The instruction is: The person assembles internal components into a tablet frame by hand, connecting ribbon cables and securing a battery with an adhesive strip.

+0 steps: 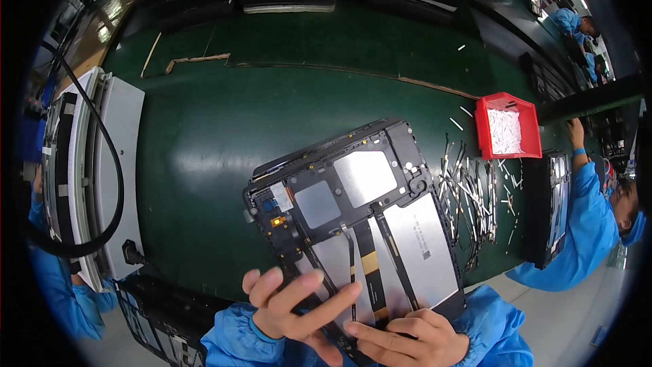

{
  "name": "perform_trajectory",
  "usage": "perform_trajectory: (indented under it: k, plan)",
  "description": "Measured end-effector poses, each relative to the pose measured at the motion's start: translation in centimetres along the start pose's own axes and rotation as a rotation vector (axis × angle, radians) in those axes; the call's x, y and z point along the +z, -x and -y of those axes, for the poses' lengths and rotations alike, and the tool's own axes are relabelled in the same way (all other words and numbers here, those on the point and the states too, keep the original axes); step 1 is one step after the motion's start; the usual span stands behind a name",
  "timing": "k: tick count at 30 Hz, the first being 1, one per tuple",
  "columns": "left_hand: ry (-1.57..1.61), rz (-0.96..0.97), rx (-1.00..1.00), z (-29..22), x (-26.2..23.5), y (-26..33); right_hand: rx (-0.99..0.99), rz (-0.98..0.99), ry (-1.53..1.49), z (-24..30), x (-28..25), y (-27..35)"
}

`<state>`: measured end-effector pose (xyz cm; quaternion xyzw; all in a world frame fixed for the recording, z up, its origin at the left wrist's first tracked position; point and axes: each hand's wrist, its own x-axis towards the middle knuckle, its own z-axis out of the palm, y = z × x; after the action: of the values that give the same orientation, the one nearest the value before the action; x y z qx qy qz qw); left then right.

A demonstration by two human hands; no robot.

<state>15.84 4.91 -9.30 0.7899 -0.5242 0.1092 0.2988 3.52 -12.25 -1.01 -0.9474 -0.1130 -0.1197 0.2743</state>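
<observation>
An opened tablet point(363, 221) lies tilted in front of me, its silver batteries, black frame and dark ribbon cables facing up. It seems to rest on another dark panel whose edge shows along the far side. My left hand point(292, 302) is over its near left part, fingers spread and apart, with one fingertip close to a narrow cable. At the near edge, my right hand point(414, 340) bends its fingers over the wide ribbon cable point(370, 265), fingertips pointing left. Whatever is between those fingers is hidden.
A red bin point(482, 129) of white strips stands right of the tablet. Loose black and white strips point(475, 197) lie beside it. Stacked dark panels point(547, 211) are at the right edge, near a person in blue point(587, 231). At left are a pale metal case point(122, 163) and a black cable point(112, 143).
</observation>
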Motion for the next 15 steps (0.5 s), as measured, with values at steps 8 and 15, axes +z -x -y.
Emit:
perform_trajectory:
  k: [8, 15]
  plan:
    - [0.058, -0.058, -0.104, -0.3, 0.1, -2.0, 0.005, 0.091, -0.164, -0.1, -2.1, -0.6]
    - [0.066, -0.059, 0.041, 0.2, -0.1, -1.1, 0.124, 0.326, 0.043, 1.0, -2.2, -0.6]
